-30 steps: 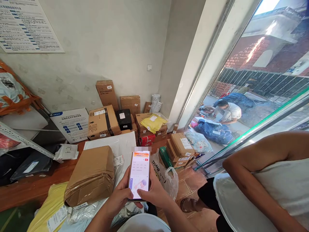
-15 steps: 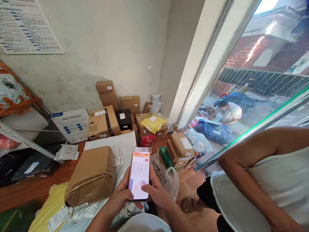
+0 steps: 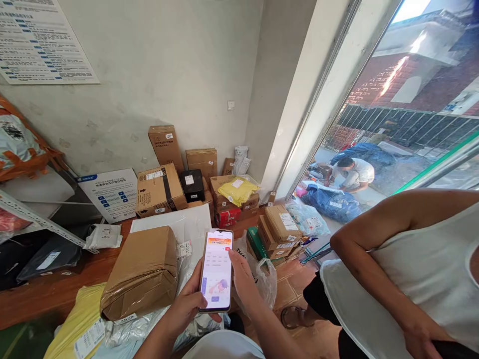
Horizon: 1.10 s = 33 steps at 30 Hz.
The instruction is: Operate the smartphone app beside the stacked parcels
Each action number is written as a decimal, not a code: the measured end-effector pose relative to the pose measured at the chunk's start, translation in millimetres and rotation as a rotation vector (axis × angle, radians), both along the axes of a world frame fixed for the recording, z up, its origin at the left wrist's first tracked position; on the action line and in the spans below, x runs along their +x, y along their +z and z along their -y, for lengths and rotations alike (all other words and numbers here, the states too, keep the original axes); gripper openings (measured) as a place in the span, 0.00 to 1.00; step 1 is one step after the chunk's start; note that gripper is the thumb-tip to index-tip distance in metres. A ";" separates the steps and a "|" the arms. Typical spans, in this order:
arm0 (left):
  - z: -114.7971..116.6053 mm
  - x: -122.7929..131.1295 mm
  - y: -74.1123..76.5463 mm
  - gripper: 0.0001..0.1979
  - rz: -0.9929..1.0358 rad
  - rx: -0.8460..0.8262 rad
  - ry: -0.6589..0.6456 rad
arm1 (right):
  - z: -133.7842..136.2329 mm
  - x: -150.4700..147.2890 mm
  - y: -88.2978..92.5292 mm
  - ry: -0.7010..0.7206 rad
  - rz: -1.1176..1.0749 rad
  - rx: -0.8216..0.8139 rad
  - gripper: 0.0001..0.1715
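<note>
A smartphone (image 3: 216,270) with a lit screen stands upright low in the middle of the view. My left hand (image 3: 186,305) grips it from below and from its left side. My right hand (image 3: 244,284) lies along the phone's right edge with its fingers stretched up, the fingertip at the screen's upper right. Just left of the phone sits a brown tape-wrapped parcel (image 3: 141,270) on grey plastic mail bags (image 3: 138,326).
Another person in a white top (image 3: 422,279) stands close on my right, an arm (image 3: 370,259) bent forward. Cardboard boxes (image 3: 160,189) and a yellow bag (image 3: 237,189) pile against the wall. Small boxes (image 3: 280,227) lie by the glass door. Outside, a person (image 3: 354,173) crouches over parcels.
My right hand has slid up the phone's right side, its finger now higher on the screen. The person on my right has leaned further in.
</note>
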State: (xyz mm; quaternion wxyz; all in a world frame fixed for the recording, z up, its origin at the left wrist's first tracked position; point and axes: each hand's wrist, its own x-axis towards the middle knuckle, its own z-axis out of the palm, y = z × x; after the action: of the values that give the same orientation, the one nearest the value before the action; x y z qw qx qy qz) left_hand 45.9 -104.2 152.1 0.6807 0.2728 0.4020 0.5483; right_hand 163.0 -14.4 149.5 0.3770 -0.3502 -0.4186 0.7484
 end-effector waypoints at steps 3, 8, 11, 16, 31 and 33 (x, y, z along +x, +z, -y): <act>1.4 -0.7 -3.0 0.54 0.005 0.006 0.005 | -1.1 -1.7 1.4 -0.045 0.031 0.001 0.34; 1.3 0.9 1.3 0.54 -0.025 -0.004 0.012 | 2.5 -0.3 -1.0 -0.038 0.025 0.010 0.34; 0.9 2.1 6.2 0.54 -0.044 -0.017 0.019 | 3.6 0.3 -6.1 -0.031 0.035 0.056 0.34; 1.1 3.4 11.5 0.55 -0.053 -0.025 0.018 | 3.5 1.7 -8.0 -0.023 0.052 0.088 0.32; 2.8 2.5 8.6 0.54 -0.010 -0.017 0.014 | 6.5 3.7 -2.4 -0.008 0.001 0.069 0.16; 3.2 2.0 7.1 0.52 -0.004 -0.009 0.014 | 6.3 2.9 -3.8 -0.007 -0.003 0.071 0.16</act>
State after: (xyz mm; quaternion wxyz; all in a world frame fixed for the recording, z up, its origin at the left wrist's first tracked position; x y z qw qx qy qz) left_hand 48.0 -107.4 159.2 0.6773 0.2682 0.4079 0.5505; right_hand 165.9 -20.7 145.7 0.3924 -0.3369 -0.4432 0.7322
